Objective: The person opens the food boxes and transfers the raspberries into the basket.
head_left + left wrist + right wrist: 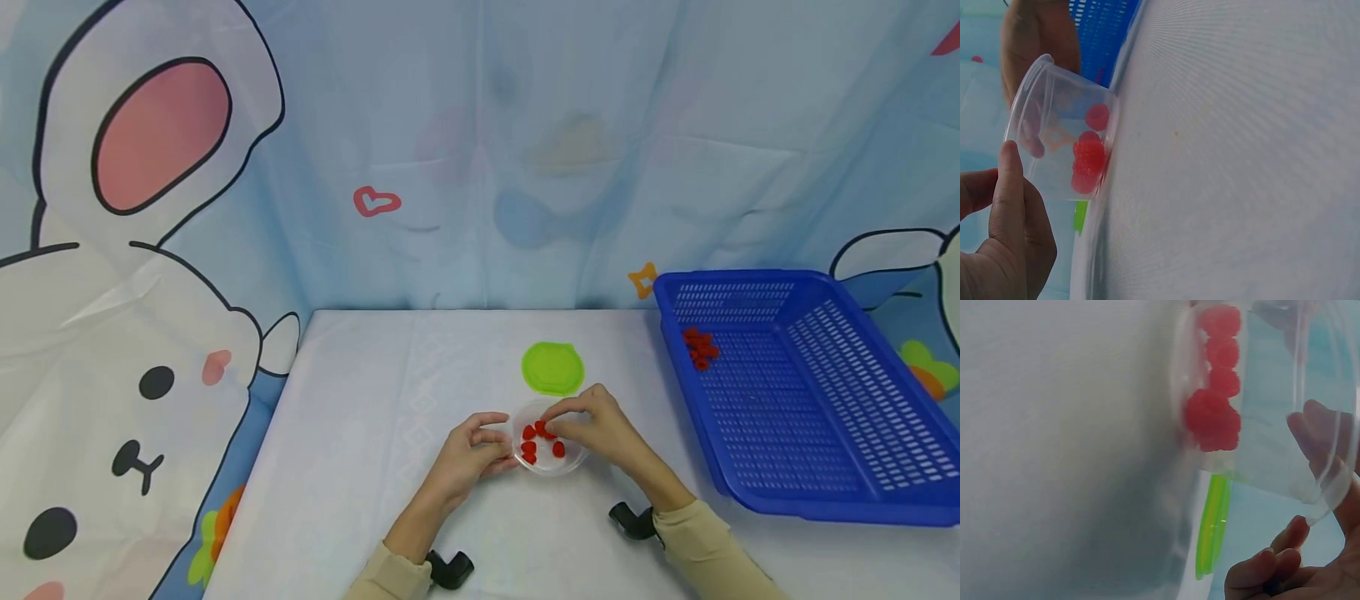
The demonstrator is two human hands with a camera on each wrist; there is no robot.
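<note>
A clear round plastic tub (551, 469) stands on the white table, with several raspberries (1089, 162) gathered at its bottom. My left hand (476, 454) holds the tub at its left side, fingers and thumb at the rim and wall. From the right, my right hand (600, 423) reaches over the rim. Its thumb and forefinger dip inside the tub; through the clear wall in the right wrist view, the fingertips (1300, 425) show above the berries with nothing between them. Its other fingers are bent outside the tub.
A round green lid (552, 368) lies just behind the tub. At the right stands a large blue basket (750, 492), with a small cluster of red pieces (701, 348) in its left part. A printed cloth (450, 125) hangs behind the table (360, 400).
</note>
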